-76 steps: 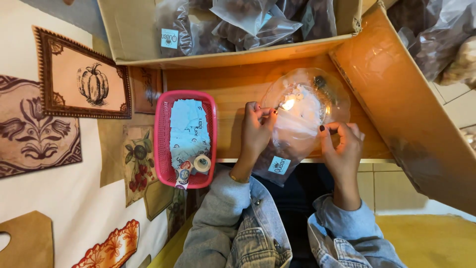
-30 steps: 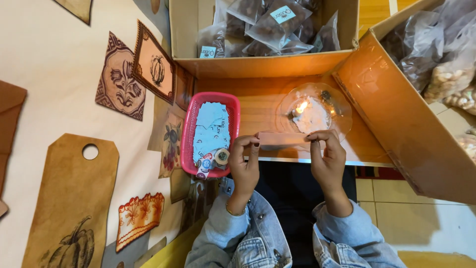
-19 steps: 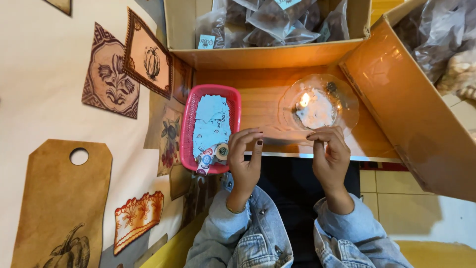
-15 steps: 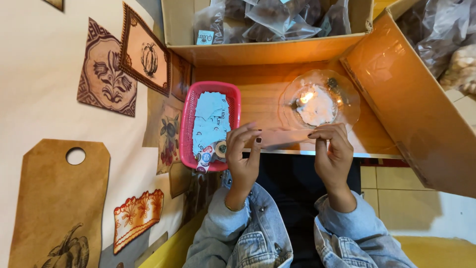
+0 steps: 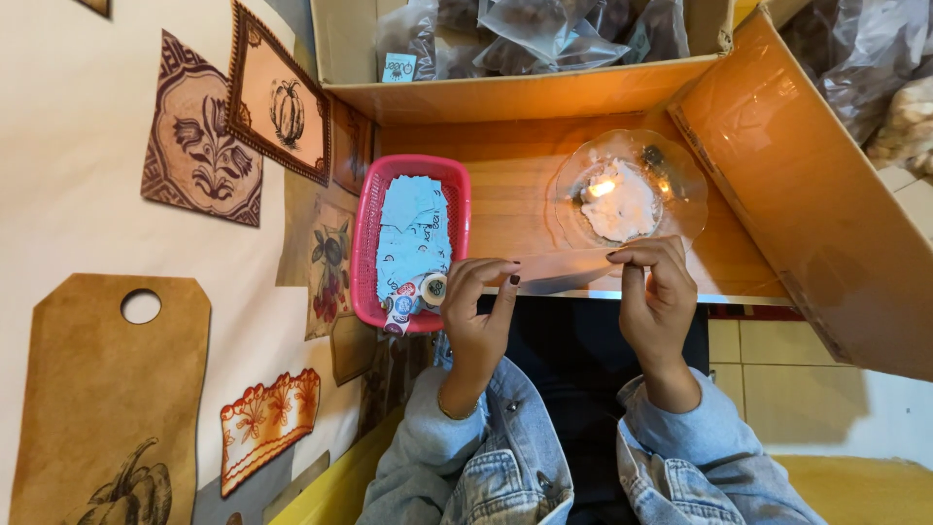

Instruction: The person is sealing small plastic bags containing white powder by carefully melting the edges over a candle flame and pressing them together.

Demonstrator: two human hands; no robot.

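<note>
My left hand (image 5: 479, 313) and my right hand (image 5: 657, 296) pinch the two ends of a flat clear plastic bag (image 5: 566, 269), held stretched between them at the near edge of the wooden table (image 5: 515, 199). Just beyond the bag stands a clear glass dish (image 5: 671, 165) with a small lit candle (image 5: 600, 189) in white wax. A pink plastic basket (image 5: 365, 243) to the left of my left hand holds light-blue paper labels (image 5: 413, 228) and a small tape roll (image 5: 432, 288).
An open cardboard box (image 5: 505, 97) full of clear filled bags sits behind the table. A second box (image 5: 807, 204) leans at the right, with more bags beyond it. Brown decorated paper cut-outs (image 5: 199, 136) cover the pale wall at the left.
Both hands came down from the candle dish to the table's near edge. The puffed clear bag held over the flame earlier now lies flat and stretched between them.
</note>
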